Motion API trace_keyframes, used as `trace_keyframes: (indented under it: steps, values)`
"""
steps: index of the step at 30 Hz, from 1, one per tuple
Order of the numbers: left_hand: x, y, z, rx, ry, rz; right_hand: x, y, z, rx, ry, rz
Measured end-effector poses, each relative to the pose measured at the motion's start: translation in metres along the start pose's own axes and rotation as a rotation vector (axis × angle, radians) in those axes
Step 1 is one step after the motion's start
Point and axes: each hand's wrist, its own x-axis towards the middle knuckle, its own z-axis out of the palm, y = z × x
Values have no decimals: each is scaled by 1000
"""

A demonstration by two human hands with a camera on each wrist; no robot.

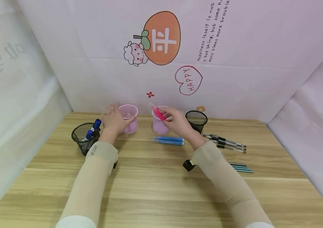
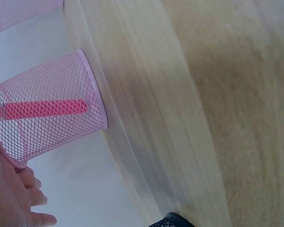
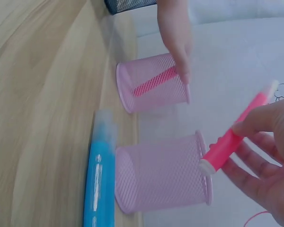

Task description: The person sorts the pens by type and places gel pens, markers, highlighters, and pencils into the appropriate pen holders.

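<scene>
My left hand (image 1: 114,120) rests at the rim of the left pink mesh pen holder (image 1: 131,127), thumb across its near side, other fingers extended beyond its left side. A pink marker (image 2: 47,109) stands tilted inside that holder. Between the thumb and fingers of my right hand (image 1: 178,123) is a second pink marker (image 3: 236,135), pinched at a slant. Its white end is close to the rim of the right pink mesh pen holder (image 3: 168,175), and its clear cap points up and away. Two blue markers (image 1: 168,141) lie on the table in front of the right holder.
At the left, a black mesh pen holder (image 1: 77,139) contains blue-capped markers (image 1: 96,124). Another black mesh holder (image 1: 197,118) stands at the back right. Several black-gripped pens (image 1: 227,144) and teal pencils (image 1: 242,169) lie on the right. A white printed cloth (image 1: 107,82) rises behind the table.
</scene>
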Motion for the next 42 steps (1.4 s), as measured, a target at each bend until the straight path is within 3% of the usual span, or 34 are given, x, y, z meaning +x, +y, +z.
trace_keyframes:
  steps: [5, 12, 26, 42]
  values:
    - [1, -2, 1, -2, 14, 3, 10, -7, 8, 96, 87, 26]
    - [4, -3, 3, 14, 10, 5, 25, -10, 21, 212, 148, 87]
    - [7, -5, 5, 3, 4, 2, 46, -18, 48, 347, 283, 88]
    - [5, -1, 3, -12, -16, -18, 63, -25, 71, 607, 507, 125]
